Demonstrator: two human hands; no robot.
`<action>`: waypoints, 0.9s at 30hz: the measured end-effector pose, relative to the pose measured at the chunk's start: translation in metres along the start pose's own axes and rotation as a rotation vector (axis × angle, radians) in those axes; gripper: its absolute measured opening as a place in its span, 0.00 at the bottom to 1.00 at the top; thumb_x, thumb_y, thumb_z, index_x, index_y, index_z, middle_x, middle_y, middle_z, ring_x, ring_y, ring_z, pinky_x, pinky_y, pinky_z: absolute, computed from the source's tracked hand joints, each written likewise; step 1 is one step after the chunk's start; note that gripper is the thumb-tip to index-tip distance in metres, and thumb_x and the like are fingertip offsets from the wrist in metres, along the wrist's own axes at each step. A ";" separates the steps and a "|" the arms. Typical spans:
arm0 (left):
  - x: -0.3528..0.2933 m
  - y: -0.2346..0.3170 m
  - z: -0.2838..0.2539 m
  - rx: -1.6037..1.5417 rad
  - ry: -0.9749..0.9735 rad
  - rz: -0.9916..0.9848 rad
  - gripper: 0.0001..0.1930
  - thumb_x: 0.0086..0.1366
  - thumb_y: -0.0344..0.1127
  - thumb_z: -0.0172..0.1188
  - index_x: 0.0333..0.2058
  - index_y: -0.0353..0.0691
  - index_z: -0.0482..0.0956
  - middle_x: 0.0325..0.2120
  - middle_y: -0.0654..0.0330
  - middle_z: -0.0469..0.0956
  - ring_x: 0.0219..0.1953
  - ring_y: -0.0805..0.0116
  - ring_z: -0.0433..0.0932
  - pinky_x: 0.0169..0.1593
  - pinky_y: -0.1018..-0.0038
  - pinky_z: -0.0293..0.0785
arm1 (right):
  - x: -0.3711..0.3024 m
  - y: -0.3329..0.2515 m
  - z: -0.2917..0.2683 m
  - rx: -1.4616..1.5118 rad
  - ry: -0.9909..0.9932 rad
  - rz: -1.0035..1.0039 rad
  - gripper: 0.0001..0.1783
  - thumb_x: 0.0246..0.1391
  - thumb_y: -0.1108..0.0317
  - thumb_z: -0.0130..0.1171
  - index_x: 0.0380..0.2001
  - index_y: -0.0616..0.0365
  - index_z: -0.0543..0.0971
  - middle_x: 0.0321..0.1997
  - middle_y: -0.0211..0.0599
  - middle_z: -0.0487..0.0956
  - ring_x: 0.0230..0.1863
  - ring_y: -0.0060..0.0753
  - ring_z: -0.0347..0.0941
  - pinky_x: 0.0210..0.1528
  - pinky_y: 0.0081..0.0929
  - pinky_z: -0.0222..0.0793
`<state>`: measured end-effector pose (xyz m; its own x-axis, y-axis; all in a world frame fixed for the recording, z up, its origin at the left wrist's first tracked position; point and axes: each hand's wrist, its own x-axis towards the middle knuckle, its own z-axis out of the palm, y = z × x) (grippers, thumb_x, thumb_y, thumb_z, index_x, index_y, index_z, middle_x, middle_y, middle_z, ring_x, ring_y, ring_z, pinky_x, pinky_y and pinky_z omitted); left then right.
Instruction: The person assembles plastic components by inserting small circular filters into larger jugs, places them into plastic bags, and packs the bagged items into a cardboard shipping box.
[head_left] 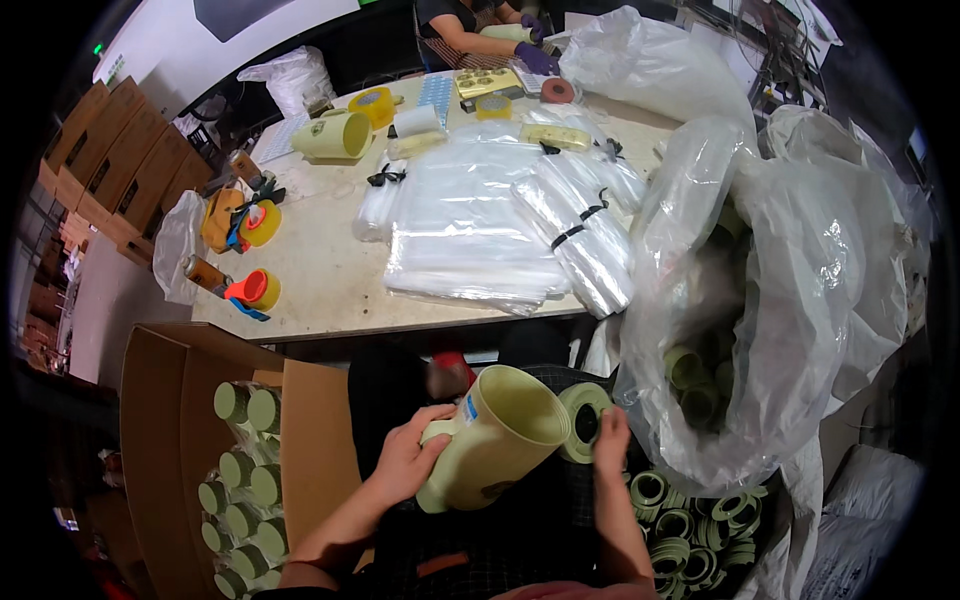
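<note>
My left hand [408,456] is closed round the handle side of a pale green plastic jug [505,440]. The jug tilts over my lap, its open mouth facing up and right, with a small blue label near the rim. Just right of that mouth, my right hand [611,443] grips a matching pale green ring-shaped lid [568,412] with a dark opening in its middle. The lid is close to the jug's rim; whether they touch I cannot tell. Below my right forearm lies a heap of similar ring-shaped lids [672,522].
At left stands an open cardboard box [318,420] with several green-topped wrapped items [238,468]. A large clear plastic bag [800,300] at right holds green jugs. Clear bags [470,220], tape rolls [372,106] and another jug [335,136] lie on the table [320,290]. Opposite sits a purple-gloved co-worker [462,35].
</note>
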<state>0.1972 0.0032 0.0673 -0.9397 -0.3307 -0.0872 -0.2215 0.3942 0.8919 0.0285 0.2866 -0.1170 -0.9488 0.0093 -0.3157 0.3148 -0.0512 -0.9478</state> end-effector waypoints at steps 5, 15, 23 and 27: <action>-0.020 -0.009 -0.007 -0.061 0.133 0.053 0.16 0.70 0.34 0.52 0.54 0.36 0.73 0.49 0.50 0.81 0.48 0.59 0.82 0.51 0.68 0.75 | -0.038 -0.052 0.029 -0.546 -0.033 -0.587 0.23 0.52 0.72 0.60 0.53 0.61 0.74 0.46 0.45 0.72 0.48 0.47 0.68 0.56 0.37 0.63; -0.015 -0.026 -0.002 -0.175 -0.007 0.181 0.16 0.69 0.30 0.53 0.55 0.38 0.73 0.59 0.48 0.74 0.54 0.49 0.80 0.55 0.65 0.76 | -0.039 -0.155 0.056 -0.386 -0.394 -0.754 0.22 0.60 0.57 0.59 0.50 0.64 0.79 0.39 0.39 0.76 0.40 0.32 0.71 0.43 0.30 0.67; -0.020 -0.041 -0.013 -0.277 -0.036 0.171 0.18 0.67 0.23 0.54 0.55 0.37 0.73 0.61 0.47 0.72 0.60 0.52 0.75 0.60 0.66 0.72 | -0.057 -0.204 0.089 -0.587 -1.061 -1.112 0.30 0.47 0.53 0.69 0.53 0.56 0.81 0.33 0.36 0.72 0.33 0.40 0.71 0.36 0.34 0.68; -0.020 -0.049 -0.018 -0.379 -0.080 0.100 0.20 0.67 0.23 0.53 0.58 0.38 0.72 0.61 0.53 0.73 0.60 0.58 0.75 0.62 0.67 0.70 | -0.064 -0.199 0.096 -0.595 -1.083 -1.185 0.33 0.43 0.52 0.71 0.52 0.58 0.82 0.33 0.37 0.72 0.32 0.41 0.71 0.35 0.35 0.69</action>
<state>0.2317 -0.0245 0.0332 -0.9724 -0.2330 -0.0129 -0.0306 0.0722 0.9969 0.0237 0.2002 0.0965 -0.1566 -0.8772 0.4539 -0.7928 -0.1624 -0.5874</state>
